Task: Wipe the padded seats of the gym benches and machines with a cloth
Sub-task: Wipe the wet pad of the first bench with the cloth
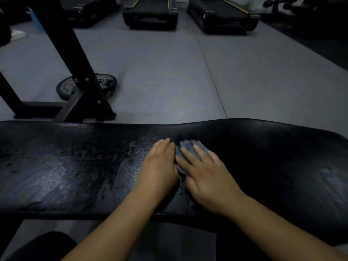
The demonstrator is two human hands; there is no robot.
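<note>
Cloth (pixel 185 147): grey and bunched, lying on the middle of the bench pad. We see only its far end and a strip between the two hands.
Right hand (pixel 205 176): flat on top of the cloth with its fingers straight and spread, pressing it to the pad. It covers most of the cloth.
Left hand (pixel 160 164): palm down on the pad with straight fingers held together, close against the cloth's left edge. We cannot tell whether it rests on any of the fabric.
Bench pad (pixel 263 166): black and padded, running across the whole view from left to right. Its far edge dips just beyond the hands and rises again to the right.
Wet streaks (pixel 62 172): a pale sheen with smeared lines on the left part of the pad. The part to the right of the hands looks dark and dull.
Forearms: both bare, crossing the near edge of the pad and hiding a stretch of it.
Dark clothing (pixel 43 245): at the bottom left, below the bench.
Steel frame (pixel 75 59): black and bolted, standing on the floor just behind the left half of the bench. Its slanted upright hides part of the weight plates.
Weight plates (pixel 67 87): lying flat on the floor behind the frame.
Floor (pixel 169 72): grey matting, with a seam running from the far side towards the bench.
Treadmills (pixel 150 14): we count three black ones side by side along the far side, well apart from the bench.
</note>
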